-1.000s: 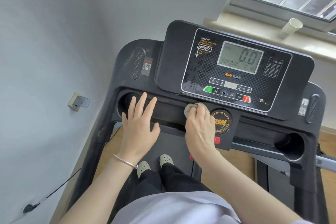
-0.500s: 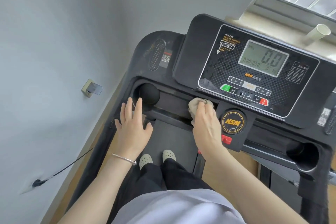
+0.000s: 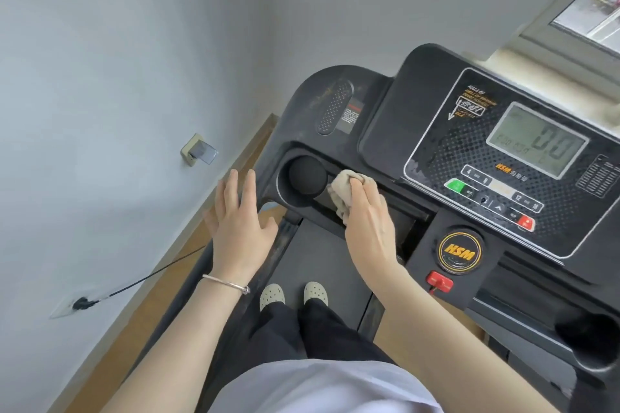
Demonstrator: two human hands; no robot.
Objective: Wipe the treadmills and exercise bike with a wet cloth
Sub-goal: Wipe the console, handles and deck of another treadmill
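left hand (image 3: 240,225) flat, open, holding nothing | right hand (image 3: 369,228) grips cloth (image 3: 345,193) beside cup holder (image 3: 307,176) | treadmill (image 3: 385,117) console faces her

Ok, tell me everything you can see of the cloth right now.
The cloth is a small beige rag, soft and bunched into a crumpled wad, not spread flat. It looks like thin woven fabric; wetness cannot be judged. The right hand grips it from above, fingers curled over its top, so part of it is hidden. It is pressed on the treadmill console's black tray ledge, just right of the left round cup holder and below the display panel's lower left corner. The left hand does not touch it.
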